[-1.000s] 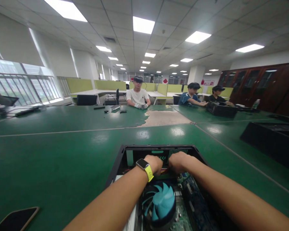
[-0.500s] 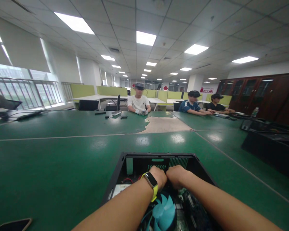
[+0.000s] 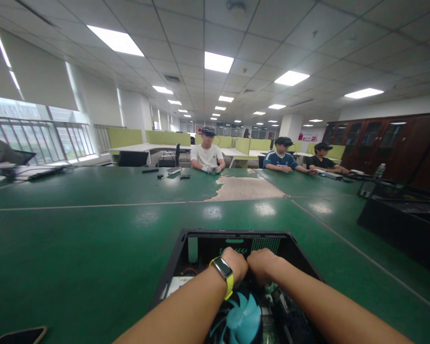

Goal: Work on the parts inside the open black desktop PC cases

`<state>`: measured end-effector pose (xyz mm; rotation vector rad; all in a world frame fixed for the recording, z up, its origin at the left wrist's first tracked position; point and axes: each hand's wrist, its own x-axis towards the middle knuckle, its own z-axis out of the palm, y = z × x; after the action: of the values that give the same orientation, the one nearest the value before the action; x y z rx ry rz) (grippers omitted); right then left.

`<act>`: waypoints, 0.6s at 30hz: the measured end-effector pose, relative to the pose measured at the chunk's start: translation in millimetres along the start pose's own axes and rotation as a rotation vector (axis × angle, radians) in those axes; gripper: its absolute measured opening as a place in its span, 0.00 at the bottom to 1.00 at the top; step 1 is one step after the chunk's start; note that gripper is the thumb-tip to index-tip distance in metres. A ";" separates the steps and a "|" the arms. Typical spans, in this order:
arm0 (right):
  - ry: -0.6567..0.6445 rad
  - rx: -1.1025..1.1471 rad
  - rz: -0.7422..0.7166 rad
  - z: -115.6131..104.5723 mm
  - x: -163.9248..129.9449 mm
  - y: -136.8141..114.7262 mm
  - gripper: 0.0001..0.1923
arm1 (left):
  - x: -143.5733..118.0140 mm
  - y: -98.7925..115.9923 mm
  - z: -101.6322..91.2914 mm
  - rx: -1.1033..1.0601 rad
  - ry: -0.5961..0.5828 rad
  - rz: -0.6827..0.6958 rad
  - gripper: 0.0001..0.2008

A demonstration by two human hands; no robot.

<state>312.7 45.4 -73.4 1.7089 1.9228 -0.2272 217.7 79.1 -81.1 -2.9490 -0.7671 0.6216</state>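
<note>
Both forearms reached forward from the bottom of the view into an open black computer case (image 3: 185, 248) that lay on a green table (image 3: 75, 248). The left hand (image 3: 236, 264) and right hand (image 3: 261, 263) met knuckle to knuckle deep inside the case, near its far wall. Each hand was curled into a loose fist, fingers folded down and out of sight, so what they gripped could not be told. The left wrist carried a watch (image 3: 222, 268) with a yellow strap.

The case sat directly in front of the person, its top open and its far wall showing a perforated grille. Just nearer than the hands, inside the case, was a round cooler fan (image 3: 241, 317) with light blue blades, partly covered by the left forearm. A green circuit board showed beside the fan, under the right forearm.

Left of the case, at the table's near edge, lay a dark phone (image 3: 19, 334). Far beyond the case, three people (image 3: 208, 155) sat along the table's far side.
</note>
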 end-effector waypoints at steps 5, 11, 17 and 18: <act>-0.017 0.016 -0.005 1.6 1.7 1.7 0.27 | 2.4 -2.2 1.6 0.023 -0.030 -0.017 0.15; -0.012 0.025 0.008 4.1 4.1 0.3 0.28 | -1.9 2.7 -1.8 0.041 -0.069 -0.002 0.12; -0.024 0.031 0.017 4.5 3.9 0.4 0.28 | -7.8 3.2 -7.7 0.057 -0.071 0.050 0.16; -0.024 0.032 0.018 4.7 3.8 0.3 0.29 | -7.9 3.2 -7.6 0.057 -0.073 0.047 0.17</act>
<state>314.2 46.6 -79.2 1.7358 1.8955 -0.2716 215.8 73.0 -71.6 -2.9147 -0.6755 0.7459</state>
